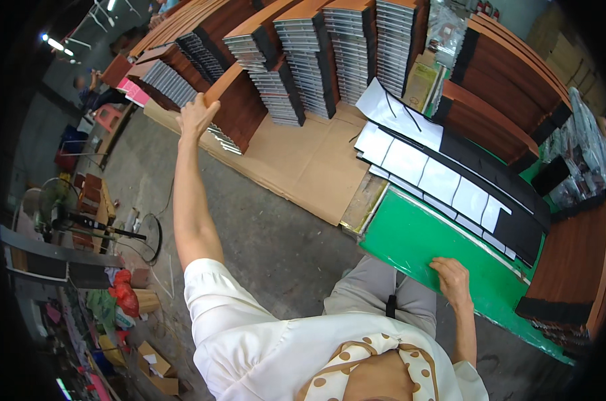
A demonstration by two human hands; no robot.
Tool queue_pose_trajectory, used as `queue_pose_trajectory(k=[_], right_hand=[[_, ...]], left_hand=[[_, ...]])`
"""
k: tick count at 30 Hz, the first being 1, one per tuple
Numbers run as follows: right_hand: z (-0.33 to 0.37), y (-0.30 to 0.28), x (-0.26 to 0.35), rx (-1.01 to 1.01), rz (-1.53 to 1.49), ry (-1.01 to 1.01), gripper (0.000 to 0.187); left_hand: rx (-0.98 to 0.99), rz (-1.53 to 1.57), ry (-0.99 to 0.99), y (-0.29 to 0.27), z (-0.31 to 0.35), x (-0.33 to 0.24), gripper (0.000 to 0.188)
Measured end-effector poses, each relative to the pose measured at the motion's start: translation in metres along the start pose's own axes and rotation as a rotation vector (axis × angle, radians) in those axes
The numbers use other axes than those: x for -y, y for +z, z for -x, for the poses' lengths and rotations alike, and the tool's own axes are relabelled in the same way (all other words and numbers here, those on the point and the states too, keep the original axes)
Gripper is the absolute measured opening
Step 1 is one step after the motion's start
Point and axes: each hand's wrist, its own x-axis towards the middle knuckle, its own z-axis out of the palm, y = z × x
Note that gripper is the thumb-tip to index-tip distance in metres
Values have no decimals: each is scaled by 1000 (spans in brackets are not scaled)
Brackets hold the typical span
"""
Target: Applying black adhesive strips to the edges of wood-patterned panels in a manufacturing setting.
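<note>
My left hand (pixel 197 116) reaches forward and left, fingers curled over the end of the top panel in a short stack of brown wood-grain panels (pixel 239 110). That stack sits on a flat cardboard sheet (pixel 310 157). My right hand (pixel 452 279) rests at the near edge of a green tabletop (pixel 416 234), fingers loosely bent and nothing visible in them. Beyond it on the table lie white sheets (pixel 426 170) with black strips across them, over black panels (pixel 500 184).
Tall stacks of panels with grey, ribbed ends (pixel 306 63) line the far side. More brown panels (pixel 510 73) stand at the right, beside plastic-wrapped bundles (pixel 580 150). A fan (pixel 59 214) stands on the left, near red bags (pixel 124 294) and an opened carton (pixel 157 367).
</note>
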Motion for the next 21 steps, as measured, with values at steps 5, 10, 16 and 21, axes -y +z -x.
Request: queue_pose_trajectory(k=[5, 10, 16, 21], right_hand=[[12, -6, 5, 17, -5, 17, 20], [15, -2, 8, 26, -55, -1, 19], [-4, 6, 21, -56, -121, -152, 20], [-60, 13, 78, -194, -74, -500, 26]], left_hand=[[-39, 454, -17, -24, 12, 44, 69], [42, 846, -296, -52, 125, 107, 37], [52, 1272, -337, -25, 298, 129, 60], [450, 1240, -274, -18, 367, 43, 67]])
